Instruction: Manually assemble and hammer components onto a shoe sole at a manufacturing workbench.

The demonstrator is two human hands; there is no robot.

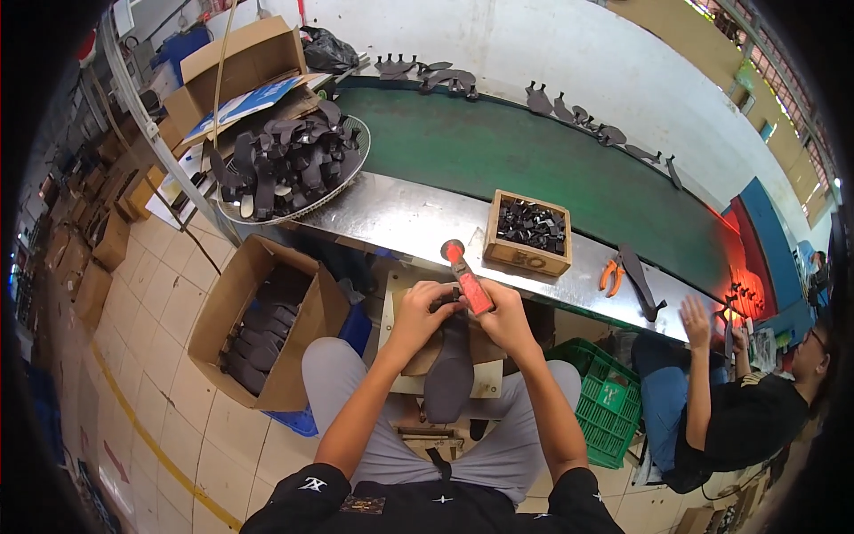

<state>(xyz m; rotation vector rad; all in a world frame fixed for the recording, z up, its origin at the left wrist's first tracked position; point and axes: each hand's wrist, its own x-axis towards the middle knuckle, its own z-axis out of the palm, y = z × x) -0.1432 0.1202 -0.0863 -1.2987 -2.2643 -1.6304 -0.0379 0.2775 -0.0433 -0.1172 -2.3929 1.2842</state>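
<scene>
Between my knees, a dark grey shoe sole [450, 381] lies with its wide end toward me, over a board [485, 367]. At its narrow far end, my left hand [418, 322] is closed with thumb and fingers around a small black heel piece [456, 295], partly hidden by the fingers. My right hand [507, 322] is wrapped around the lower end of a red-handled hammer [476, 292]. The round metal head of the hammer points away from me, just beyond the sole's end and near the metal bench edge.
A wooden box [527, 259] of small black pieces stands ahead on the metal ledge [418, 209]. Orange-handled pliers [611, 277] lie farther right. At left are a heaped basket of soles [360, 165] and a cardboard box [218, 334]. A green crate [609, 418] and a co-worker [747, 418] are at right.
</scene>
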